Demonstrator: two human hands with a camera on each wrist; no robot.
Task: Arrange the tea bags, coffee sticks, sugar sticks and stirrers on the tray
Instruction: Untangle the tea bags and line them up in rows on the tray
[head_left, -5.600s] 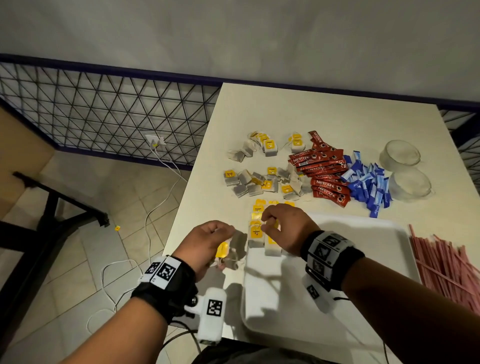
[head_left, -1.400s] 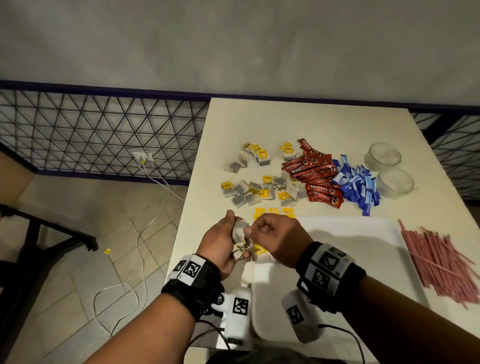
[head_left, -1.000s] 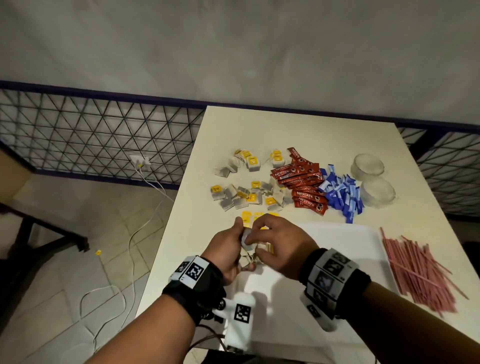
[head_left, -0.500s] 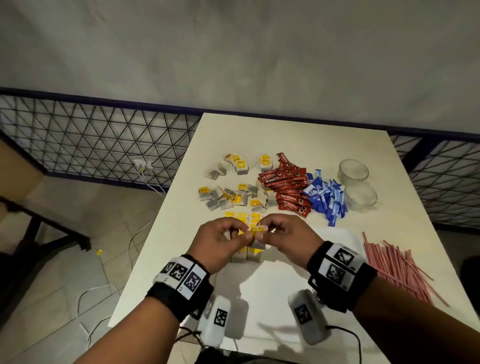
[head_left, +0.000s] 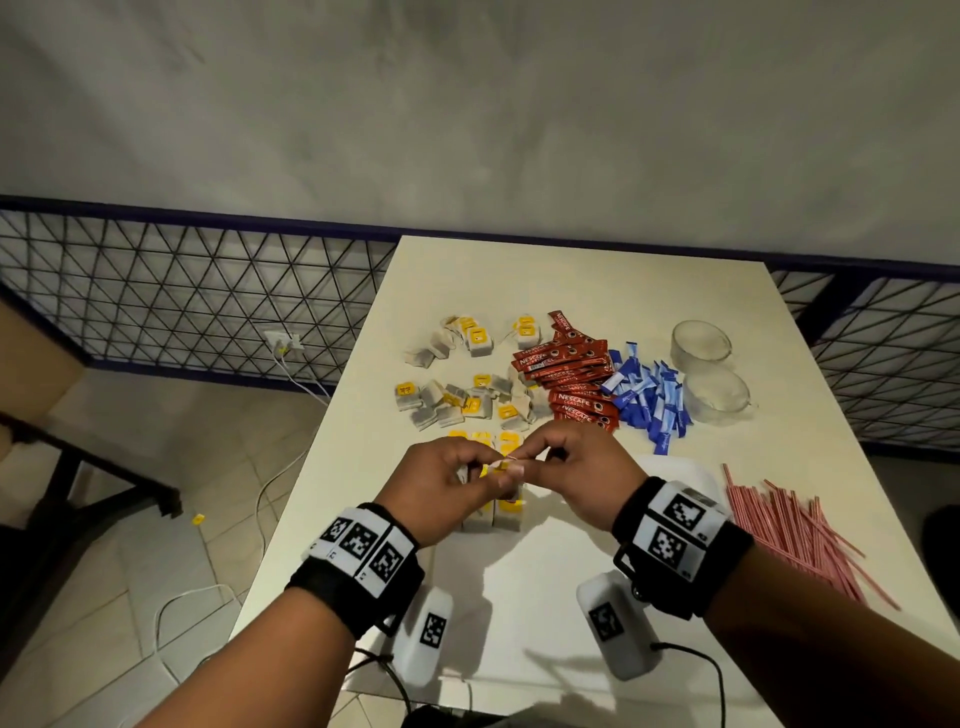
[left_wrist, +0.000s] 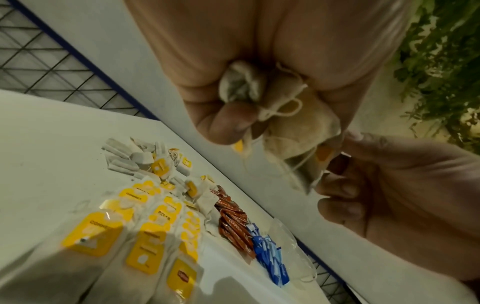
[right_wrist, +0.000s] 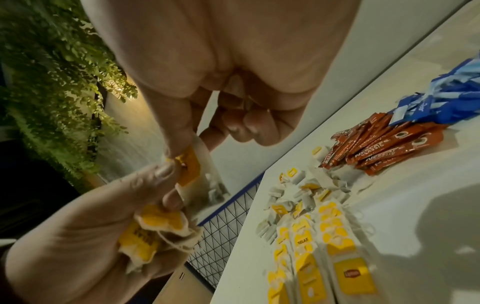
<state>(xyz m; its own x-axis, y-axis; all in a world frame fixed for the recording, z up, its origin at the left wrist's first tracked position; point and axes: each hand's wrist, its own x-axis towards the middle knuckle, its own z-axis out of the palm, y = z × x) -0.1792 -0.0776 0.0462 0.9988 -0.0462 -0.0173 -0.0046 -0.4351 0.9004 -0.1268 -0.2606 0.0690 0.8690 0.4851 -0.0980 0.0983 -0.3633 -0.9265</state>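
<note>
A pale worktop (head_left: 571, 291) carries everything, and a white tray (head_left: 545, 582) lies at its near edge under both wrists. Beyond the tray, loose tea bags (head_left: 457, 400) lie scattered on the left, red coffee sticks (head_left: 571, 374) sit piled in the middle, blue sugar sticks (head_left: 649, 400) lie just right of them, and two clear glass cups (head_left: 701, 343) stand further right. Pink stirrers (head_left: 789, 530) lie in a loose sheaf right of the tray, untouched.

On the tray's far left corner, rows of placed tea bags (right_wrist: 324, 236) lie with their yellow tags up, long axes running away from the person.

The left hand (head_left: 441, 493) is curled round a crumpled bunch of tea bags (left_wrist: 272, 107), with strings trailing. The right hand (head_left: 576, 483) pinches one yellow tag (right_wrist: 188, 166) between thumb and forefinger, its other fingers curled under. Both hands meet directly above the placed rows, so the drawn bag probably goes straight down. The right hand holds it and is the nearer for the placement, likely laying it parallel to those rows.
</note>
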